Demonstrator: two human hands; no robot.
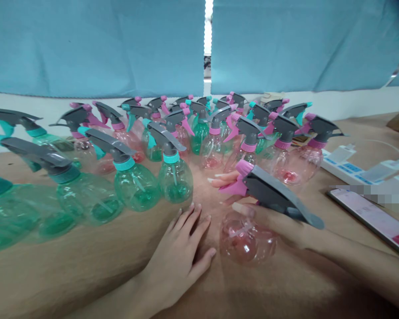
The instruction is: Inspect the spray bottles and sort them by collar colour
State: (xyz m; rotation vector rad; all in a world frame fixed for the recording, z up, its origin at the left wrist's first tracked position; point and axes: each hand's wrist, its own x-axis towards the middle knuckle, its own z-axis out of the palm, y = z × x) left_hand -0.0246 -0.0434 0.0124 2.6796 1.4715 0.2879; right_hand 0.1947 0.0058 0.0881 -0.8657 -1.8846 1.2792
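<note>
My right hand point(269, 217) is wrapped round the neck of a pink spray bottle point(244, 239), just under its grey and pink trigger head. That bottle stands on the brown table nearest to me, its nozzle pointing left and away. Flat on the table to its left lies my left hand point(182, 248), fingers spread and holding nothing. Just beyond its fingertips is a green spray bottle point(176, 179) with a turquoise collar. Another green spray bottle point(136, 186) stands beside that one. The right palm is partly hidden by the trigger head.
Many more pink and green spray bottles point(214, 150) crowd the back and left of the brown table point(96, 279). At the right lie a phone point(369, 217) and a white power strip point(349, 166) with plugged-in chargers. Blue curtains point(96, 48) hang behind.
</note>
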